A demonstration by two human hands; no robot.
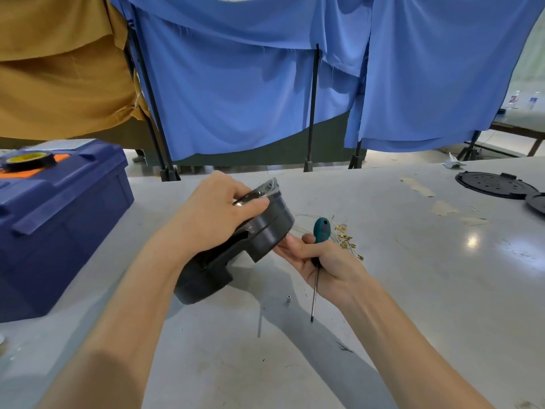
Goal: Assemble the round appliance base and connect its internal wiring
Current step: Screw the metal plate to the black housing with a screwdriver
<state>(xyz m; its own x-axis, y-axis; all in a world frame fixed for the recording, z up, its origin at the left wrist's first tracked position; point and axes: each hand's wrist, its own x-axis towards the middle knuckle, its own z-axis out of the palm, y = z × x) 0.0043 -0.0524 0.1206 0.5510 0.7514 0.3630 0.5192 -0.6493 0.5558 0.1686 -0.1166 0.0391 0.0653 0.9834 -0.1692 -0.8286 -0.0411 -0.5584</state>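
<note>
The round black appliance base (pixel 269 228) is tilted up off the table, with a black handle part (pixel 206 276) lower left still touching the surface. My left hand (pixel 218 214) grips the base's upper rim from above. My right hand (pixel 318 258) supports the base's lower edge with its fingertips while holding a teal-handled screwdriver (pixel 320 231), shaft pointing down. White wires with gold terminals (pixel 345 236) lie on the table just right of the base.
A blue toolbox (pixel 59 219) with a tape roll (pixel 29 159) on top stands at left. A small metal sleeve (pixel 288 299) lies near the screwdriver tip. Two black round covers (pixel 495 184) sit far right. Blue curtains hang behind the table's far edge.
</note>
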